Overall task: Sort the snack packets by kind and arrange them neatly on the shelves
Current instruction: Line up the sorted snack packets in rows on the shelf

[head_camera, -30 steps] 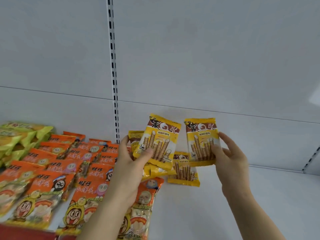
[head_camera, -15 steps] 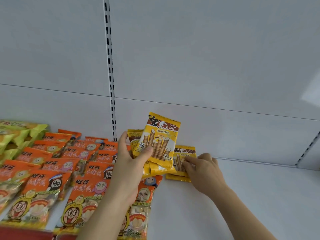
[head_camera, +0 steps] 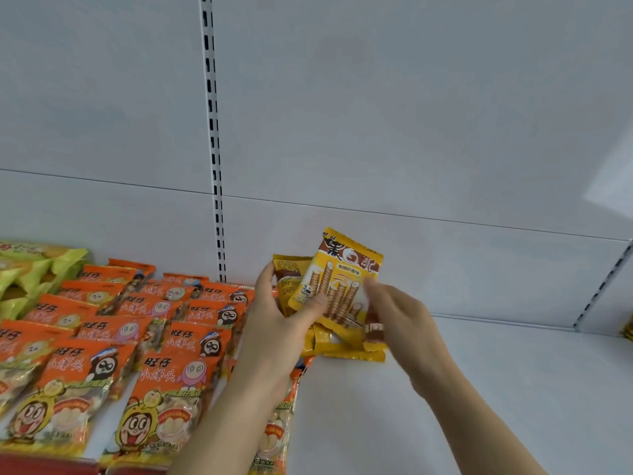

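Note:
My left hand (head_camera: 284,323) grips a small fan of yellow wafer-roll packets, held upright above the white shelf (head_camera: 479,389). The front packet (head_camera: 339,286) faces me; another (head_camera: 289,272) peeks out behind it on the left. My right hand (head_camera: 400,317), blurred by motion, has its fingertips on the front packet's right edge and seems to pinch it. Under both hands, more yellow packets (head_camera: 342,351) lie flat on the shelf near the back wall. Rows of orange packets (head_camera: 113,337) fill the shelf's left part.
Green-yellow packets (head_camera: 30,269) are piled at the far left. A slotted upright (head_camera: 214,149) runs down the back wall, with another (head_camera: 603,286) at the right. Bare shelf spreads to the right of the yellow packets. A bit of yellow (head_camera: 628,329) shows at the right edge.
My right hand laid its yellow packet down on the flat ones, let go, then rose back to the front packet in my left hand. The left hand stayed in place.

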A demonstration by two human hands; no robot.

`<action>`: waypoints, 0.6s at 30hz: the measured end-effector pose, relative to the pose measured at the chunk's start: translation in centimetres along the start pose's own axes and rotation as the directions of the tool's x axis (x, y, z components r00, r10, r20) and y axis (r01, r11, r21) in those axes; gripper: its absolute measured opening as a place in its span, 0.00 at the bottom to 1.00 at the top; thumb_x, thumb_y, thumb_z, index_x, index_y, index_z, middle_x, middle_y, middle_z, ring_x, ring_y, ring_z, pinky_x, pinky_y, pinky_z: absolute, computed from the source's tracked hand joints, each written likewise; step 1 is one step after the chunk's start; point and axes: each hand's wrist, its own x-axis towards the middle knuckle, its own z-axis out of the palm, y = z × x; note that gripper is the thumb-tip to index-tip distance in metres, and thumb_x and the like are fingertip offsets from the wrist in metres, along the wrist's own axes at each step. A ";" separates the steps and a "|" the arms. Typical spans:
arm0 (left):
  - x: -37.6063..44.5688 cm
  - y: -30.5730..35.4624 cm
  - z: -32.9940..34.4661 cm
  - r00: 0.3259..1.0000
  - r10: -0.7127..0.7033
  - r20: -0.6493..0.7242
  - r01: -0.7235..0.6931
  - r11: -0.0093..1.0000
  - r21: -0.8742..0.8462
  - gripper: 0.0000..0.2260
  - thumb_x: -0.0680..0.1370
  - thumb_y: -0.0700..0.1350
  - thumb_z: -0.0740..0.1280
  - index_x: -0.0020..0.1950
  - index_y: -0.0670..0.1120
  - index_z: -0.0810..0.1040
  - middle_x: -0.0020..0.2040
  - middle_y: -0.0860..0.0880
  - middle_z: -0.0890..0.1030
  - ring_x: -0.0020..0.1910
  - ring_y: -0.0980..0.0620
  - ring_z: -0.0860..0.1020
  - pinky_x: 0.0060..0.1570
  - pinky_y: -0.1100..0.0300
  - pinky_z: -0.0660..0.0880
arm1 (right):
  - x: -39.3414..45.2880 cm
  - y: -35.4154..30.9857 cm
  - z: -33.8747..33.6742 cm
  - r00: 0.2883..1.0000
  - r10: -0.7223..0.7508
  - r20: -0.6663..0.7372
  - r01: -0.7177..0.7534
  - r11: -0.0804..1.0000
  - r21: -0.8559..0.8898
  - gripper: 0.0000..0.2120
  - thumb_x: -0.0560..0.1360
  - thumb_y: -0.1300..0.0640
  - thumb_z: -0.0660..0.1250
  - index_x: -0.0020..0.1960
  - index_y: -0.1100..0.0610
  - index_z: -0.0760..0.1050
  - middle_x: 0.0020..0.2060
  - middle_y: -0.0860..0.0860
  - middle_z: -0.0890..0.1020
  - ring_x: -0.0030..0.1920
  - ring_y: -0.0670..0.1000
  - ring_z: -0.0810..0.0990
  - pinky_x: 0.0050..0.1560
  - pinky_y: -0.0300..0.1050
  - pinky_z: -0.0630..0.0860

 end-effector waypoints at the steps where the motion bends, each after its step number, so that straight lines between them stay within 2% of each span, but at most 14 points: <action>1: -0.1 0.0 0.1 1.000 -0.013 0.025 0.013 1.000 0.009 0.36 0.75 0.43 0.79 0.76 0.63 0.67 0.65 0.51 0.83 0.59 0.46 0.85 0.55 0.41 0.83 | -0.5 -0.2 0.4 0.999 -0.028 0.026 0.029 0.998 -0.046 0.16 0.79 0.39 0.63 0.48 0.51 0.82 0.41 0.47 0.86 0.44 0.51 0.85 0.47 0.56 0.81; 3: -0.2 0.0 0.2 0.997 -0.036 0.071 0.035 0.999 0.011 0.36 0.75 0.43 0.78 0.76 0.63 0.67 0.66 0.50 0.82 0.60 0.45 0.85 0.55 0.41 0.83 | -0.5 0.2 0.6 1.000 -0.031 0.000 0.031 0.999 -0.037 0.13 0.78 0.42 0.67 0.48 0.52 0.80 0.40 0.49 0.86 0.43 0.53 0.85 0.47 0.60 0.82; 6: -0.1 0.2 -0.1 0.994 -0.070 0.087 0.071 0.997 -0.011 0.36 0.78 0.35 0.73 0.77 0.63 0.66 0.65 0.50 0.83 0.59 0.46 0.85 0.57 0.40 0.82 | 0.7 0.8 -0.7 0.997 0.034 -0.068 -0.023 0.988 0.154 0.14 0.73 0.44 0.72 0.48 0.54 0.82 0.43 0.54 0.86 0.48 0.61 0.85 0.53 0.68 0.79; 9: 0.0 0.5 -0.7 1.000 -0.031 0.005 0.031 0.998 0.056 0.34 0.79 0.35 0.71 0.78 0.61 0.66 0.59 0.53 0.85 0.56 0.48 0.86 0.57 0.40 0.82 | 2.1 1.3 -3.2 0.982 0.036 -0.184 0.002 0.979 0.204 0.06 0.77 0.54 0.71 0.51 0.55 0.82 0.43 0.53 0.87 0.48 0.60 0.86 0.55 0.63 0.80; 10: 0.1 0.6 -1.1 0.999 -0.021 -0.037 0.023 0.998 0.054 0.33 0.79 0.35 0.71 0.78 0.61 0.66 0.58 0.53 0.86 0.56 0.48 0.86 0.57 0.41 0.82 | 2.5 1.5 -3.8 0.974 0.048 -0.219 -0.006 0.982 0.186 0.06 0.78 0.56 0.70 0.54 0.55 0.81 0.42 0.52 0.87 0.45 0.56 0.86 0.51 0.59 0.82; 12: 0.3 0.9 -1.8 0.994 -0.016 -0.104 0.018 1.000 0.025 0.31 0.79 0.36 0.71 0.78 0.59 0.67 0.57 0.52 0.86 0.55 0.47 0.86 0.57 0.41 0.82 | 3.1 2.1 -4.2 0.972 0.068 -0.223 -0.044 0.993 0.108 0.13 0.78 0.57 0.71 0.61 0.50 0.76 0.41 0.51 0.87 0.41 0.51 0.87 0.45 0.52 0.82; 14: 0.4 1.2 -2.2 0.990 -0.017 -0.139 0.021 0.999 0.027 0.31 0.80 0.37 0.71 0.78 0.59 0.67 0.56 0.52 0.87 0.54 0.47 0.87 0.57 0.40 0.82 | 3.5 3.1 -3.3 0.984 0.089 -0.152 -0.089 0.996 0.007 0.23 0.77 0.55 0.72 0.69 0.43 0.71 0.42 0.50 0.86 0.41 0.51 0.87 0.46 0.54 0.83; 16: 0.4 1.5 -2.2 0.989 -0.017 -0.145 0.024 0.999 0.045 0.31 0.80 0.37 0.71 0.78 0.59 0.66 0.56 0.52 0.86 0.54 0.47 0.87 0.58 0.39 0.82 | 3.8 3.9 -1.8 0.991 0.061 -0.123 -0.072 0.993 -0.089 0.23 0.77 0.54 0.71 0.70 0.41 0.71 0.45 0.48 0.84 0.43 0.50 0.86 0.48 0.53 0.83; 18: 0.3 1.5 -2.3 0.991 -0.020 -0.135 0.029 0.997 0.065 0.32 0.80 0.38 0.71 0.78 0.60 0.66 0.57 0.53 0.86 0.55 0.47 0.86 0.58 0.40 0.82 | 4.0 4.5 -0.6 0.993 -0.004 -0.114 -0.030 0.956 -0.290 0.20 0.79 0.52 0.68 0.70 0.43 0.73 0.51 0.46 0.82 0.51 0.52 0.83 0.51 0.47 0.79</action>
